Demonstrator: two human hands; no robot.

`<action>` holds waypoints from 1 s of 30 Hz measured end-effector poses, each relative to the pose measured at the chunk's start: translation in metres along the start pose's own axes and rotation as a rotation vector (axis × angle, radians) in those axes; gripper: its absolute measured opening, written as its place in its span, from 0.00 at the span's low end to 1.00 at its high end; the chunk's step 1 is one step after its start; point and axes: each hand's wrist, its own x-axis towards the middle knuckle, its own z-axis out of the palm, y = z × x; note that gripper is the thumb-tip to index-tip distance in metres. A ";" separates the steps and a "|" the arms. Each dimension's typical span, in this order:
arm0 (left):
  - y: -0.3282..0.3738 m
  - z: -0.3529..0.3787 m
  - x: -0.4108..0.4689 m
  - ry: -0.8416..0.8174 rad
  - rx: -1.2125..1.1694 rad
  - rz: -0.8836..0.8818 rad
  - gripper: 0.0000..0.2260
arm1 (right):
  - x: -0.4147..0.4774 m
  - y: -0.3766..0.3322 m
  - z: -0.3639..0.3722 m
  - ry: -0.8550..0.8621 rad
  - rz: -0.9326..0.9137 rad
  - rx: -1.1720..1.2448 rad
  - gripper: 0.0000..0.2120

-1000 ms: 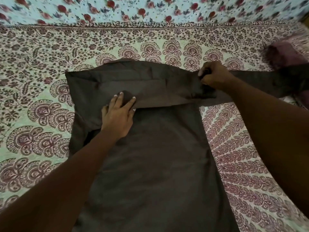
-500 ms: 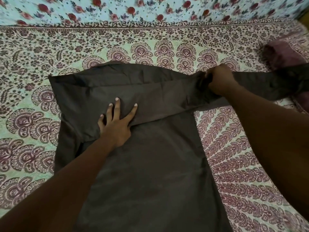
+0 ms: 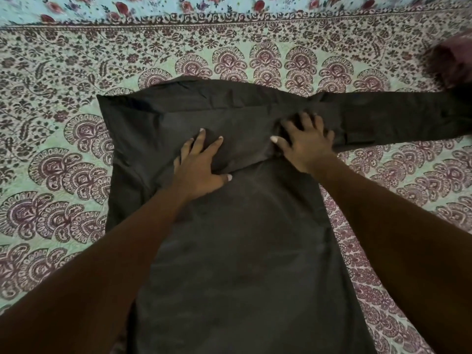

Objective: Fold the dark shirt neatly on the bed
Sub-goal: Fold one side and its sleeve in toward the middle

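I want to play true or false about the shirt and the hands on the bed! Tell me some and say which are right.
1. Both hands lie flat on the dark shirt. True: the left hand and the right hand press it with spread fingers.
2. One sleeve stretches out to the right. True.
3. The shirt is bright red. False: it is dark brownish-grey.
4. The bedsheet is plain white. False: it has a maroon pattern on pale green.
5. The right hand is lifting the sleeve in the air. False: the sleeve lies on the bed.
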 end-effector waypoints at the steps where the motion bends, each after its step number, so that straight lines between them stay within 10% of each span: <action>1: -0.002 0.000 -0.003 0.049 -0.028 0.006 0.40 | -0.003 -0.010 0.004 0.059 -0.032 -0.023 0.31; 5: -0.021 0.006 -0.031 0.291 0.054 -0.061 0.32 | -0.030 -0.057 0.028 -0.003 -0.420 -0.038 0.36; 11: -0.067 0.032 -0.115 0.322 0.056 -0.201 0.29 | -0.032 -0.088 0.039 0.007 -0.162 0.102 0.29; 16: -0.084 0.056 -0.176 0.334 0.023 -0.140 0.31 | -0.060 -0.149 0.050 -0.057 -0.653 0.009 0.28; 22: -0.084 0.077 -0.221 0.380 -0.123 -0.108 0.26 | -0.058 -0.190 0.052 -0.020 -0.422 0.065 0.31; 27: -0.067 0.081 -0.257 0.443 -0.050 -0.466 0.22 | -0.083 -0.221 0.071 -0.027 -0.975 -0.173 0.29; 30: -0.075 0.090 -0.278 0.382 -0.052 -0.443 0.19 | -0.079 -0.231 0.074 -0.130 -0.798 -0.206 0.29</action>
